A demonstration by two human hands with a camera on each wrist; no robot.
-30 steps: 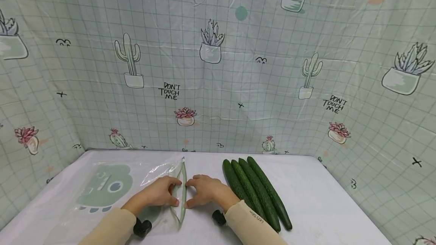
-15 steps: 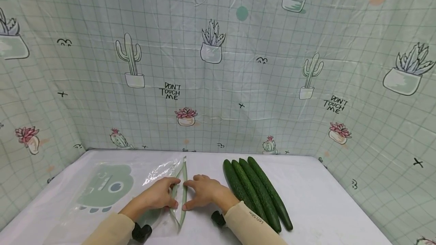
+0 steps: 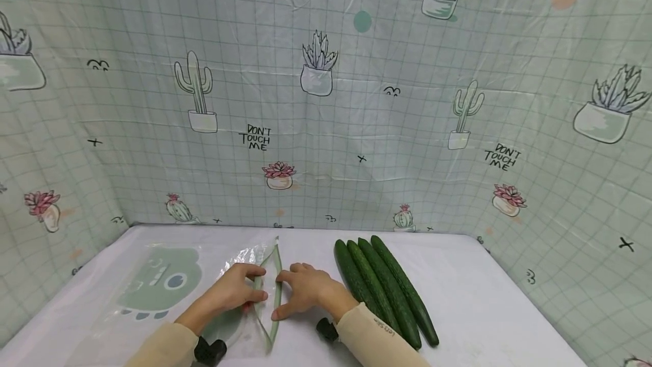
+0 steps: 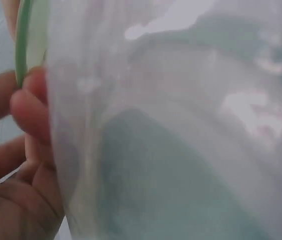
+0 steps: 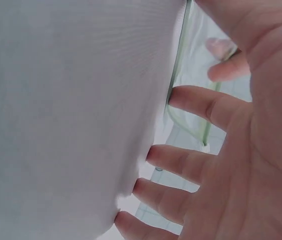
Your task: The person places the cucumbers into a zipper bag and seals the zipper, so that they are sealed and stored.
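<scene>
A clear plastic zip bag [image 3: 214,324] with a green cartoon print lies flat on the left of the table. Its green-edged mouth gapes toward the right. My left hand [image 3: 231,287] pinches the near-left lip of that mouth between thumb and fingers; part of the hand is behind the film in the left wrist view. Across the gap, my right hand [image 3: 308,290] touches the other green lip [image 5: 179,55]. Its fingers are spread and nearly straight in the right wrist view, with several fingertips [image 5: 153,152] resting on the white tabletop.
Several long green cucumbers [image 3: 387,293] lie side by side, slanted, right of my right hand. The white table [image 3: 489,299] extends farther right. A curtain [image 3: 326,118] printed with cacti encloses the back and sides.
My left hand has shifted slightly left with its lip of the bag, so the mouth is wider. The right hand has barely moved, and the cucumbers lie as before.
</scene>
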